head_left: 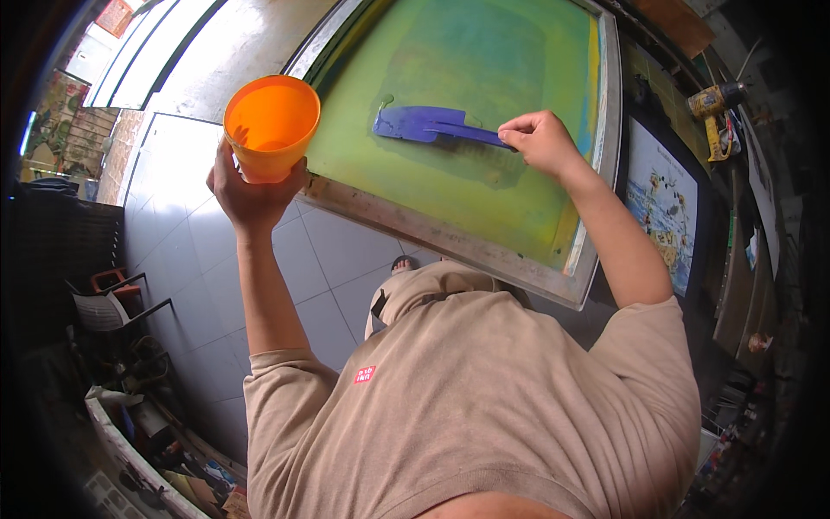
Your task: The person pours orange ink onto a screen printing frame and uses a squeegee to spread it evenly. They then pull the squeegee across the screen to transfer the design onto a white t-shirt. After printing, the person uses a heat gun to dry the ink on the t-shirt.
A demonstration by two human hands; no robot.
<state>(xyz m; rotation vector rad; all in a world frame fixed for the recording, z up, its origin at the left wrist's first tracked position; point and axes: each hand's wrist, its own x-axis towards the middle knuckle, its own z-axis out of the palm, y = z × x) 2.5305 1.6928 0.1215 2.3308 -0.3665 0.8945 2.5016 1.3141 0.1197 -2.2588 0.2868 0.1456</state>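
My left hand (pixel 255 195) is wrapped round the lower part of an orange plastic cup (pixel 272 117), held beside the left edge of a screen printing frame. The cup's mouth faces up and I see no contents in it. In my right hand (pixel 545 143) is the thin handle of a blue-purple spatula (pixel 422 123), pinched between thumb and fingers. Its broad blade is over the green mesh of the screen (pixel 363 177), and pale wet stuff shows at the blade's left end. Whether the blade touches the mesh I cannot tell.
The metal frame (pixel 450 242) slants close in front of my body. To the right lies a printed picture sheet (pixel 661 208) on a dark surface, with a yellow and black heat gun (pixel 718 117) beyond. A chair (pixel 108 307) stands at the left on the tiled floor (pixel 259 259).
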